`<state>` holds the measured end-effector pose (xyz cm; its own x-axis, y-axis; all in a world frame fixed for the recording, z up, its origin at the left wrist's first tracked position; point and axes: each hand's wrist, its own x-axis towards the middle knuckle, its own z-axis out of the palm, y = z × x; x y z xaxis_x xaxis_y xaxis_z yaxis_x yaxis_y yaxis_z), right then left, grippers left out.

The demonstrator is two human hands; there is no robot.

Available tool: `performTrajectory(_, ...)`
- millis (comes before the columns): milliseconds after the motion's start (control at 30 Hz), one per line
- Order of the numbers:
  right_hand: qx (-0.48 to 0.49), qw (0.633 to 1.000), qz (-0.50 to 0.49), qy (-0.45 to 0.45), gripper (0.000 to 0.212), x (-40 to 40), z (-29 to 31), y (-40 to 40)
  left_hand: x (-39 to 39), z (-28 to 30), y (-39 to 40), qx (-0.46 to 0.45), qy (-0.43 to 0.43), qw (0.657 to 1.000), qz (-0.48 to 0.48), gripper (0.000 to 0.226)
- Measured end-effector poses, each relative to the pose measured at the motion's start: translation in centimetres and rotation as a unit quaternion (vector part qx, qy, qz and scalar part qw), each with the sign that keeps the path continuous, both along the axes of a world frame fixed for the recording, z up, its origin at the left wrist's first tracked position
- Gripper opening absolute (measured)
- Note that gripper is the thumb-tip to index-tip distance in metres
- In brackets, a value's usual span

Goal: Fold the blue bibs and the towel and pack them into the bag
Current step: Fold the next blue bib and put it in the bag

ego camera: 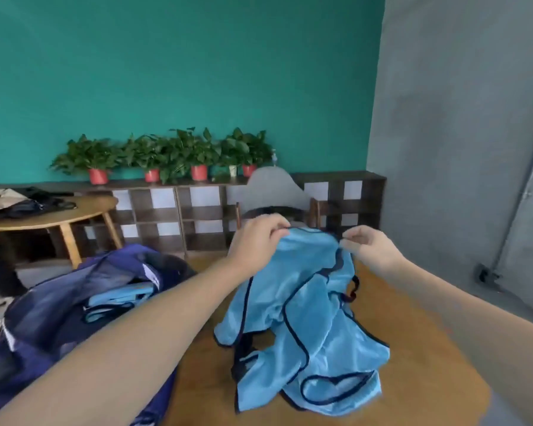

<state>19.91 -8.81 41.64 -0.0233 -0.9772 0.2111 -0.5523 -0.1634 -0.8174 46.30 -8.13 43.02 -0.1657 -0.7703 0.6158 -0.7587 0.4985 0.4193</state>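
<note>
Filling the far view, a teal wall [182, 72] meets a grey wall [459, 118] on the right; a low cubby shelf [197, 207] runs along it with potted plants [173, 155] on top, and a round wooden table [59, 216] stands far left. Near centre, the wooden bench [413, 348] carries the work. An open dark blue bag [43, 318] sits on its left side, with folded blue bibs [117, 299] already inside. Right of the bag, one light blue bib [305, 318] with dark trim is lifted by its top edge, lower part crumpled and draping onto the bench. Left hand [256, 241] pinches the bib's top edge at the left, fingers curled over the trim. Right hand [370, 244] pinches the top edge at the right, fingertips closed on the fabric. Both hands are raised above the far part of the bench, near each other. Towel not identifiable.
</note>
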Motion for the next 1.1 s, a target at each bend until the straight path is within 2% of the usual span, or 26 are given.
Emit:
performTrajectory(100, 0.022, 0.995, 0.012, 0.1, 0.034, 0.4, -6.2, 1.9, -0.1, -8.0, 0.2, 0.11, -0.023, 0.994, 0.005, 0.023)
performTrajectory(233, 0.012, 0.991, 0.085, 0.107, 0.025, 2.2, -11.2, 4.3, 0.0, -13.1, 1.0, 0.156, 0.001, 0.988, 0.016, 0.025)
performTrajectory(367, -0.018, 0.975, 0.165, 0.146, 0.021, 4.2, -13.5, 4.9, 0.1, -15.3, 1.9, 0.17, 0.047, 0.984, 0.014, 0.03)
performTrajectory(433, -0.035, 0.954, 0.219, 0.201, 0.034, 4.8, -14.3, 4.4, 0.2, -16.0, 2.8, 0.152, 0.058, 0.986, 0.017, 0.032)
performTrajectory(533, -0.085, 0.902, 0.279, 0.318, 0.056, 5.1, -15.1, 3.4, 0.4, -16.7, 5.5, 0.097, 0.039, 0.994, -0.008, 0.029)
performTrajectory(600, -0.118, 0.874, 0.302, 0.361, 0.048, 5.1, -14.9, 3.0, 0.3, -17.1, 7.8, 0.1, 0.019, 0.994, -0.039, 0.024)
performTrajectory(700, -0.12, 0.859, 0.311, 0.388, 0.023, 5.0, -13.8, 2.9, 0.1, -17.9, 9.7, 0.153, -0.019, 0.986, -0.066, 0.017)
performTrajectory(833, -0.116, 0.866, 0.296, 0.387, 0.014, 4.1, -11.9, 3.3, 0.2, -17.5, 9.9, 0.164, -0.011, 0.985, -0.05, 0.014)
performTrajectory(967, -0.105, 0.912, 0.259, 0.301, 0.019, 3.4, -10.2, 5.2, -0.6, -15.3, 11.2, 0.112, 0.029, 0.993, -0.032, 0.029)
performTrajectory(1100, -0.125, 0.932, 0.24, 0.242, 0.021, 3.2, -8.4, 7.4, -2.4, -12.7, 13.0, 0.086, 0.002, 0.996, -0.021, 0.04)
